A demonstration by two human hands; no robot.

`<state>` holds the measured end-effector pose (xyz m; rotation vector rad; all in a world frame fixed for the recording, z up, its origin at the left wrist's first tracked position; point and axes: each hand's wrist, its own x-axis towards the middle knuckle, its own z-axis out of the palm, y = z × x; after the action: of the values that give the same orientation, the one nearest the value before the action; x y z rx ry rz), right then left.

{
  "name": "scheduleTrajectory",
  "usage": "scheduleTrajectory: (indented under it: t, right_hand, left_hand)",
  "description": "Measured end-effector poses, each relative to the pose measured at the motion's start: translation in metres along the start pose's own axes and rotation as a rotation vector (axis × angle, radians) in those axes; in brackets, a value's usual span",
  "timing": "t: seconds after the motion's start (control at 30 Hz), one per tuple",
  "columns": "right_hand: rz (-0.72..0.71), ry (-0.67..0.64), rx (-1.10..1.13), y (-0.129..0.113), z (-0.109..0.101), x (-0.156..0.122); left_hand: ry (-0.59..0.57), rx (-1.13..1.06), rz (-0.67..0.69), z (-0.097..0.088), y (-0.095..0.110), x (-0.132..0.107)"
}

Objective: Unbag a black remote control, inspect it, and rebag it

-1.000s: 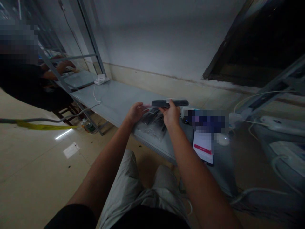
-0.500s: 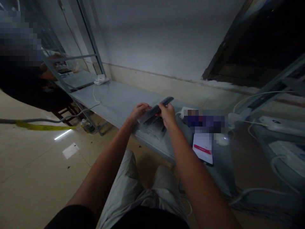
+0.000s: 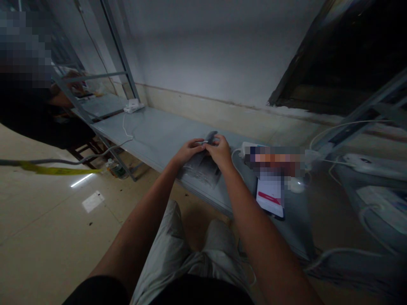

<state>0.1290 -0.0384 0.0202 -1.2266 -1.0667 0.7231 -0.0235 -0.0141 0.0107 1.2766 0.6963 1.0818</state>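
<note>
My left hand [image 3: 187, 151] and my right hand [image 3: 220, 151] meet over the grey table, fingers pinched close together. Between them is a dark, slim, curved item [image 3: 211, 136], its upper end sticking out above the fingertips. Clear film seems to lie around part of it; its exact kind cannot be made out. Just below the hands, a pile of clear plastic bags [image 3: 202, 171] with dark contents rests at the table's front edge, partly covered by my wrists.
A phone [image 3: 270, 197] lies right of my right forearm, near a white power strip [image 3: 249, 149] and cables. Another white socket block [image 3: 133, 106] sits at the table's far left. A seated person [image 3: 34, 110] works beyond the metal frame. A grey cable with yellow tape [image 3: 57, 170] crosses at left.
My hands have come closer together. The dark item, earlier stretched out longer and slanted to the upper right, is now mostly covered by my fingers.
</note>
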Motion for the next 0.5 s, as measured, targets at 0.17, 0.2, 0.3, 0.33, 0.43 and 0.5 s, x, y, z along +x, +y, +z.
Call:
scheduleTrajectory:
  t: [0.17,0.2,0.3,0.33,0.43,0.5]
  right_hand:
    - [-0.094,0.046,-0.238,-0.009,-0.003,-0.003]
    - [-0.125,0.056,-0.32,-0.012,-0.004,-0.004]
    - [-0.153,0.083,-0.513,-0.017,-0.008,-0.004]
    - [-0.133,0.095,-0.539,-0.018,-0.009,-0.003]
    - [-0.06,0.133,-0.55,-0.015,-0.011,-0.001]
    - [-0.022,0.155,-0.549,-0.011,-0.012,0.001]
  left_hand:
    - [-0.012,0.124,0.062,-0.001,-0.002,0.001]
    - [0.001,0.138,0.067,0.0,-0.003,0.0]
    - [0.053,0.188,0.061,0.003,-0.006,-0.002]
    - [0.065,0.227,0.065,0.004,-0.007,-0.002]
    - [0.086,0.378,0.128,0.006,-0.011,-0.003]
    - [0.094,0.446,0.17,0.007,-0.014,-0.002]
